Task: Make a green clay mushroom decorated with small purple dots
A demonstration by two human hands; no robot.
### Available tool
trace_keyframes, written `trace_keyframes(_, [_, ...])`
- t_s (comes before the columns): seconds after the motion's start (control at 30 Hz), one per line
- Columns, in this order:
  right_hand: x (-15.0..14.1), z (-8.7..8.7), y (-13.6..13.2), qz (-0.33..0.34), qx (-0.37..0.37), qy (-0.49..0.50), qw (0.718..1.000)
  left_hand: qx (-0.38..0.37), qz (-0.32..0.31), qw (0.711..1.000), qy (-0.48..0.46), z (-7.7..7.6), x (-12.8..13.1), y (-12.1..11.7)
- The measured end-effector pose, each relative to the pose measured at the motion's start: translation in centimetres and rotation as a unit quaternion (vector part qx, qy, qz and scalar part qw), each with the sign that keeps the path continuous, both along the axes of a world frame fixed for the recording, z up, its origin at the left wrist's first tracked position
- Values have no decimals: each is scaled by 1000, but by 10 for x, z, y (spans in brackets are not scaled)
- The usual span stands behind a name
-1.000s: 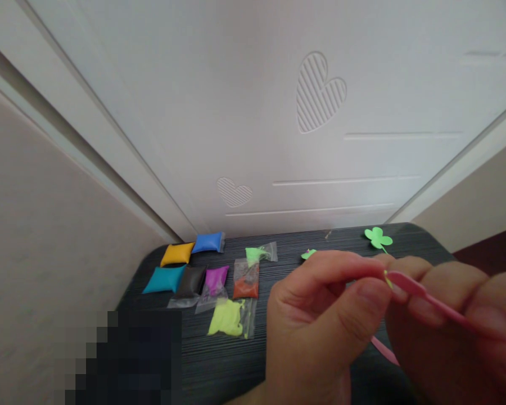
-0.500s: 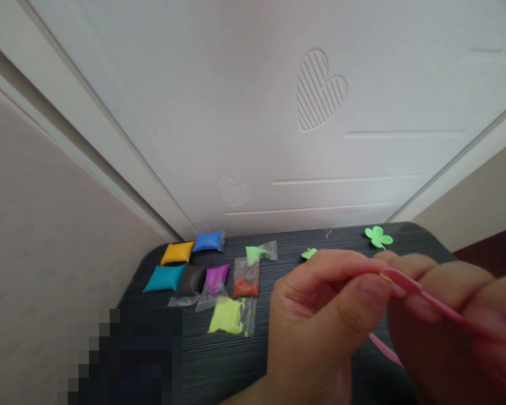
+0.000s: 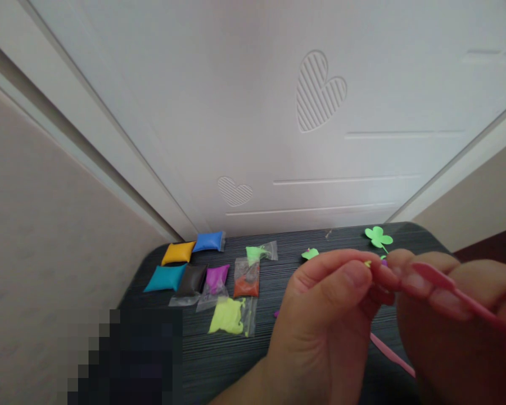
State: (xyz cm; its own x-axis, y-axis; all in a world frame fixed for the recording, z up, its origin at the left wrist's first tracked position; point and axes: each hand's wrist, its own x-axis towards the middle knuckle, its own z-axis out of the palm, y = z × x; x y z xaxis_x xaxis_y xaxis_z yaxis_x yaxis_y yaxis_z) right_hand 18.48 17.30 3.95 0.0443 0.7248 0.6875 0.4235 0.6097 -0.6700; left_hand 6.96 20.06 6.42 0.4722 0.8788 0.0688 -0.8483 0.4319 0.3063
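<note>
Far left, clay packets point(image 3: 164, 278) on table point(image 3: 227, 371); then yellow bag point(image 3: 226, 316). Left hand point(image 3: 320, 315): thumb and forefinger pinching yellow bit point(image 3: 367, 264), above table. Clover point(image 3: 378, 237) behind. Right hand point(image 3: 455, 315): fingers curled round pink tool point(image 3: 436, 277), tip apart from bit. Step seems fine shaping; next move likely calls for steady pinch, light tip.
</note>
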Motion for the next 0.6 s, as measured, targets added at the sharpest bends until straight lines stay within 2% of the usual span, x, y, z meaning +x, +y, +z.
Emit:
trace_keyframes(0.07, [-3, 4, 2, -11, 32, 146, 989, -15, -26, 999, -20, -2, 1, 0])
trace_keyframes(0.13, [-4, 7, 2, -14, 36, 209, 977, -26, -42, 998, -31, -3, 1, -1])
trace_keyframes(0.3, [0, 8, 4, 3, 34, 214, 976, -35, -66, 996, -51, -4, 0, -1])
trace_keyframes(0.6, [-1, 6, 8, 12, 60, 211, 976, -40, -70, 995, -63, -3, -1, -2])
